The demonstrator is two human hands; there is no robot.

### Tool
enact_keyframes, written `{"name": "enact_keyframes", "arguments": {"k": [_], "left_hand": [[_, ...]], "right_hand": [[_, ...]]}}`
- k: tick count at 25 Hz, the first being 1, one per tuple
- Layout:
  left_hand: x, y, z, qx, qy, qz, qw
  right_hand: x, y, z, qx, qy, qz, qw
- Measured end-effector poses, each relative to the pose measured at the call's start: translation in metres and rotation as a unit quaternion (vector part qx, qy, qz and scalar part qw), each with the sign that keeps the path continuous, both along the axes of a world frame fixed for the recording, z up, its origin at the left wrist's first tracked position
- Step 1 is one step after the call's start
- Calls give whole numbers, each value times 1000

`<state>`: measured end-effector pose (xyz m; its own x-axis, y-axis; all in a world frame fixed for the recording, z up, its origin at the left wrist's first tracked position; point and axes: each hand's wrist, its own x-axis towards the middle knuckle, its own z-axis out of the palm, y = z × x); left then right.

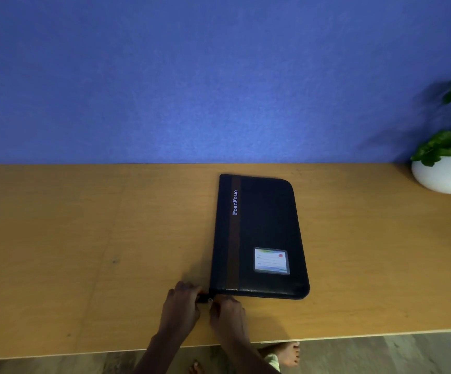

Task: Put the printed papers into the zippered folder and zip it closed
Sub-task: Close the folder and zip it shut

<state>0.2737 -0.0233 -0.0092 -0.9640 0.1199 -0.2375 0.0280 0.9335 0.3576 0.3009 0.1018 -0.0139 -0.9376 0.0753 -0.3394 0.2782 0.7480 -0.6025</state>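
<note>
A black zippered folder point(262, 236) with a brown stripe, the word "PortFolio" and a small label card lies closed and flat on the wooden table point(83, 238). Both hands meet at its near left corner. My left hand point(181, 306) pinches the dark zipper end tab point(202, 298) that sticks out from the corner. My right hand point(228, 314) has its fingertips on the small metal zipper pull point(210, 300) beside it. No printed papers are visible anywhere.
A white round pot point(443, 176) with a green plant stands at the far right back of the table. A blue wall point(192, 76) runs behind the table. The table's front edge is near me, with bare feet point(289, 352) on the floor below.
</note>
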Motion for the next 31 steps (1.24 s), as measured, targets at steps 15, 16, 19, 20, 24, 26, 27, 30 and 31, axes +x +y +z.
{"name": "enact_keyframes", "arguments": {"k": [15,16,19,20,24,26,27,30,31], "left_hand": [[4,-13,0,-23,31,6,999],[1,-14,1,-28,34,-2,999],[2,-5,3,-53,17,-32,998],[3,-1,7,-62,11,-37,997],[-2,17,21,-66,50,-93,992],[-14,44,28,-37,54,-176,982],[-23,64,31,-13,41,-230,972],[-54,136,35,3,27,-386,922],[-66,160,36,-19,28,-436,899]], "right_hand": [[30,147,-11,132,50,-158,977],[33,167,-11,152,63,-172,971],[29,197,-11,171,78,-149,971],[28,199,-13,168,84,-145,972],[28,207,-24,117,113,-170,972],[30,208,-26,90,125,-187,970],[31,208,-26,77,130,-195,969],[30,209,-26,51,132,-193,971],[29,211,-27,45,125,-190,973]]}}
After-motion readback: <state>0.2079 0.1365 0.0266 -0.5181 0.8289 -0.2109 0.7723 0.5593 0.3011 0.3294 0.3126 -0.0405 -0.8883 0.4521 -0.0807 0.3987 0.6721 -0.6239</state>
